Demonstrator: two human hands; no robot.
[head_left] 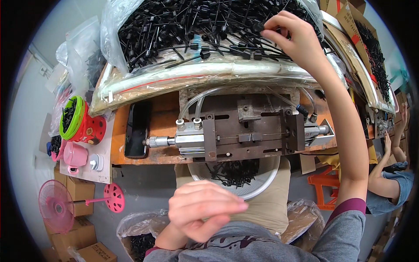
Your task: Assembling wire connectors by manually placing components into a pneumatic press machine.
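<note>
At the far right of the heap, my right hand (297,39) pinches the round head of a black plastic part (258,27) between thumb and fingertips. Around it lies a large pile of black plastic parts (187,22), thin stems with knobbed heads, in a plastic-lined tray (205,75). My left hand (200,209) hovers near my lap, fingers loosely bent, thumb apart from the index finger, with nothing visible in it. Between my hands stands a metal clamping fixture (248,131) with a pneumatic cylinder (190,139) on its left side and a small split block (250,137) in the middle.
Below the fixture, a white basket (262,190) holds more black parts. A phone (136,131) lies on the bench at left, beside a red and green bucket (89,126) and pink mug (75,153). A pink fan (56,205) stands lower left. A co-worker's arm (384,155) shows at right.
</note>
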